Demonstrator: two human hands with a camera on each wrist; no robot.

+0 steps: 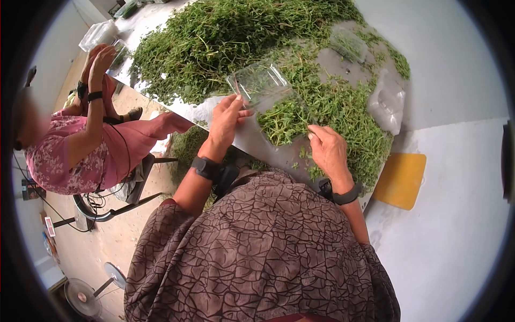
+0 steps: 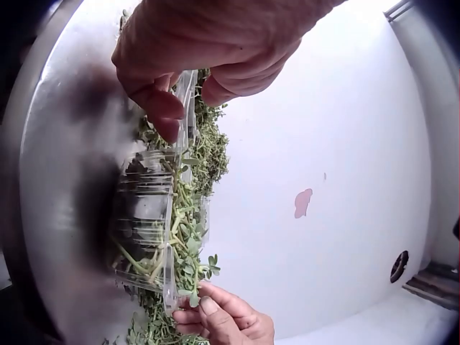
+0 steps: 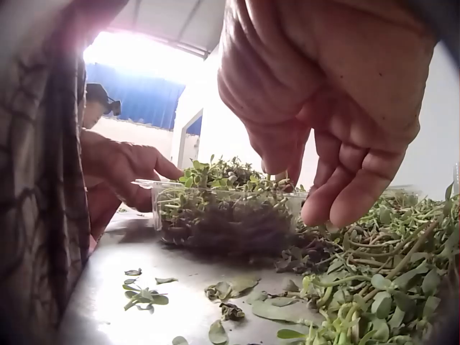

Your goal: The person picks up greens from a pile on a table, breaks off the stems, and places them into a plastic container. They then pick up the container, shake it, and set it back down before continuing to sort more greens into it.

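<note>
A clear plastic clamshell box (image 1: 276, 140), its lid (image 1: 259, 84) folded back, stands on the metal table heaped with small-leaved green sprigs (image 1: 283, 119). My left hand (image 1: 227, 119) is at the box's left side, thumb and fingers pinching the plastic edge near the lid. At the opposite corner, my right hand (image 1: 328, 150) holds the rim between thumb and forefinger, right beside some sprigs. In the left wrist view, stems (image 2: 188, 248) poke over the rim next to the right fingertips. From the right wrist view, leaves mound above the box wall (image 3: 208, 208).
A large heap of cut greens (image 1: 214, 45) covers the table's far side. Other clear plastic boxes (image 1: 387, 102) lie on the right. To the left another person (image 1: 80, 145) sits with raised hands. A yellow stool (image 1: 399, 181) stands beyond the table edge. Loose leaves (image 3: 146, 296) dot the metal tabletop.
</note>
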